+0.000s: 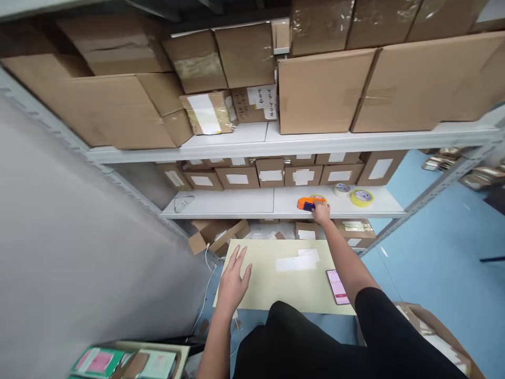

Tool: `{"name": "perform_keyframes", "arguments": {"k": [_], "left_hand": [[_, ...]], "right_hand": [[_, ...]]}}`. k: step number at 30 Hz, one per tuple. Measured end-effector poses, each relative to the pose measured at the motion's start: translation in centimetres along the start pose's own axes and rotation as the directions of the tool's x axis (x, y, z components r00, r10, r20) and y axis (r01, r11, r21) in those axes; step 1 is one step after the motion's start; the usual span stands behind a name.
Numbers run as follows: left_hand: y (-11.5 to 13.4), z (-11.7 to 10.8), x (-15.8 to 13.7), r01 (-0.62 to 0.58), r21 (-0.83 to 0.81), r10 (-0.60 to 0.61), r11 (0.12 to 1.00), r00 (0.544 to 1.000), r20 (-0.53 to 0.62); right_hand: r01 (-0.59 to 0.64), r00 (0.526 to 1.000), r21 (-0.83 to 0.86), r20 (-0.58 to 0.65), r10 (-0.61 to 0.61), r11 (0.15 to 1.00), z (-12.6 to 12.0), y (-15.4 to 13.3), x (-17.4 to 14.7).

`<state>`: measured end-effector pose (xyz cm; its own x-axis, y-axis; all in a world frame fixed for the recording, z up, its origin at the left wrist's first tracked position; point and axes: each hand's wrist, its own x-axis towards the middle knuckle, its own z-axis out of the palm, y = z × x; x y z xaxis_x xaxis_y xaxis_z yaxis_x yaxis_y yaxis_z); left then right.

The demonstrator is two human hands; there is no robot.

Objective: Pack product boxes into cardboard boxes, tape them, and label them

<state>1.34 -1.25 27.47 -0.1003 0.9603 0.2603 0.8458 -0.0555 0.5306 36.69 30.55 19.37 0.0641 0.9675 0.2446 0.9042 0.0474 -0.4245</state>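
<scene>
My right hand (321, 212) reaches out to the middle shelf, its fingers closed on an orange and dark blue tape dispenser (305, 203). A yellowish tape roll partly shows at the dispenser's far side. My left hand (233, 281) hovers over the left part of a pale yellow table (260, 295), fingers spread and holding nothing. White paper strips (295, 263) lie on the tabletop between my arms. A phone (337, 287) with a lit pink screen rests beneath my right forearm, partly covered by it.
On the middle shelf (236, 202) sit a white tape roll (341, 190), a yellow tape roll (362, 198) and a power strip (182, 203). Labelled cartons (238, 178) line its back. Large cartons (327, 95) fill the upper shelf. An open carton (216, 236) stands below; a white cable (205, 295) hangs left.
</scene>
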Motion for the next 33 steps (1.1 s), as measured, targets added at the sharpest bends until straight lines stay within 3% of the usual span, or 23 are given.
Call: {"name": "perform_keyframes", "arguments": {"k": [4,8,12,15,18,21,23,26,29,33], "left_hand": [[-1.9,0.2,-4.3,0.166,0.007,-0.165,0.986,0.985,-0.053],[-3.9,1.2,-8.6,0.293,-0.046,-0.296,0.955,0.952,-0.077],[-4.7,2.5,-10.9,0.439,-0.233,-0.465,0.868,0.882,-0.07],[-4.5,2.9,-10.8,0.519,-0.481,-0.618,0.707,0.783,-0.064],[-4.7,2.8,-10.2,0.46,-0.695,-0.709,0.553,0.698,-0.102],[-5.8,2.3,-10.5,0.392,-0.761,-0.728,0.517,0.669,-0.15],[-7.0,1.8,-11.7,0.372,-0.794,-0.751,0.481,0.642,-0.154],[-9.0,0.8,-15.0,0.352,-0.839,-0.801,0.415,0.579,-0.152],[-11.5,-1.3,-20.2,0.325,-0.877,-0.836,0.355,0.53,-0.142],[-15.8,-5.3,-30.1,0.291,-0.908,-0.889,0.3,0.431,-0.156]], "right_hand": [[0.036,0.999,0.007,0.004,-0.036,0.999,1.4,0.2,0.2],[0.07,0.979,0.098,-0.197,-0.05,0.993,2.0,-0.2,-1.3],[0.278,0.937,0.365,-0.307,-0.167,0.889,3.5,-3.7,-5.6],[0.235,0.972,0.66,-0.156,-0.175,0.714,5.0,-8.8,-11.0],[0.002,0.964,0.863,0.132,-0.229,0.505,5.9,-14.7,-17.9],[-0.25,0.862,0.891,0.383,-0.332,0.379,6.4,-19.7,-24.9],[-0.342,0.756,0.851,0.501,-0.422,0.399,6.8,-21.9,-29.0],[-0.388,0.617,0.787,0.608,-0.499,0.479,7.4,-24.3,-34.0],[-0.384,0.547,0.756,0.648,-0.53,0.529,8.1,-27.2,-38.1],[-0.329,0.467,0.759,0.648,-0.602,0.561,9.1,-33.2,-44.1]]}}
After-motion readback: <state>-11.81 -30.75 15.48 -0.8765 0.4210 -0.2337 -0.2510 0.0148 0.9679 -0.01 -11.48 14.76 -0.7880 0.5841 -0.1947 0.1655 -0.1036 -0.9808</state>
